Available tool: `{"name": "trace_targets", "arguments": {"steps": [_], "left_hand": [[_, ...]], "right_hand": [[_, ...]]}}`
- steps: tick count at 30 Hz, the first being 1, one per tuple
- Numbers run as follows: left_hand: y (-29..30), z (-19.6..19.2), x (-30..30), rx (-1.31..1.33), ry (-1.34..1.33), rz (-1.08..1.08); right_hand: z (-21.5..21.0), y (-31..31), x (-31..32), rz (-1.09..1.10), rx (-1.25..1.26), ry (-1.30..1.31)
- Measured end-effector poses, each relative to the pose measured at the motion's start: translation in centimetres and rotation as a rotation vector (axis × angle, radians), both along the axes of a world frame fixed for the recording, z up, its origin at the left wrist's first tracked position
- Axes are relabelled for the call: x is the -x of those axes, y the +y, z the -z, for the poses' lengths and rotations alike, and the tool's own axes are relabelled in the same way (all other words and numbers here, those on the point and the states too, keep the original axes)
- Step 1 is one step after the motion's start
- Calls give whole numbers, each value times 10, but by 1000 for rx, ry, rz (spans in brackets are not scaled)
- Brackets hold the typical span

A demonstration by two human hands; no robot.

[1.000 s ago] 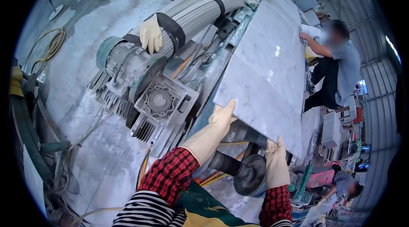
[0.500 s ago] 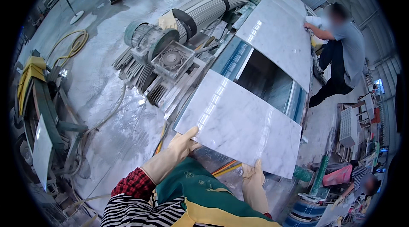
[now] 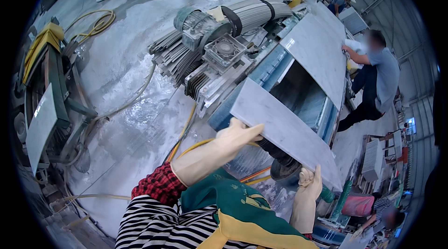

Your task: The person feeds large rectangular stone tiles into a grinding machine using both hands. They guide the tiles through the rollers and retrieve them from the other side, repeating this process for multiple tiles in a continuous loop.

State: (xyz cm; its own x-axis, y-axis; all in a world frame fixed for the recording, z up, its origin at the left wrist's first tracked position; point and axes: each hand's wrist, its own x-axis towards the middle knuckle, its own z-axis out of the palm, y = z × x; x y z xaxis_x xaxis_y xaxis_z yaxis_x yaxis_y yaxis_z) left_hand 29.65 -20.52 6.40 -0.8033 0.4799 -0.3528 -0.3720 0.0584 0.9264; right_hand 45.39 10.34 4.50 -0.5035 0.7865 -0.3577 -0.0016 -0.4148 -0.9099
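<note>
A pale grey-veined stone slab (image 3: 285,130) is tilted, its near edge lifted off the conveyor and its far edge low against it. My left hand (image 3: 237,133), in a cream rubber glove, grips the near left corner, thumb along the top. Toward the near right corner, my right hand (image 3: 310,184), gloved likewise, holds the same edge with fingers curled under. Beyond lies a second slab (image 3: 317,46) on the conveyor. Between the two slabs show a blue belt (image 3: 273,69) and a dark gap (image 3: 301,88). A black round part shows beneath the lifted slab.
A motor with gearbox (image 3: 224,53) and bundled grey strips (image 3: 256,10) flank the conveyor's left. A co-worker (image 3: 385,71) stands at its right side, hands near the far slab. Hoses (image 3: 149,85) cross the wet floor. At left, a slab (image 3: 42,127) leans on a green frame.
Both my hands have raised the slab's near edge, so it has gone from lying flat to tilted. My view has shifted a little too.
</note>
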Motion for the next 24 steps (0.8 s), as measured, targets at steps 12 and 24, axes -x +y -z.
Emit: {"name": "trace_targets", "arguments": {"steps": [12, 24], "left_hand": [[-14, -14, 32, 284, 5, 317], [-27, -42, 53, 250, 72, 563]], "right_hand": [[-16, -12, 18, 191, -113, -37], [-21, 17, 21, 190, -143, -128]]}}
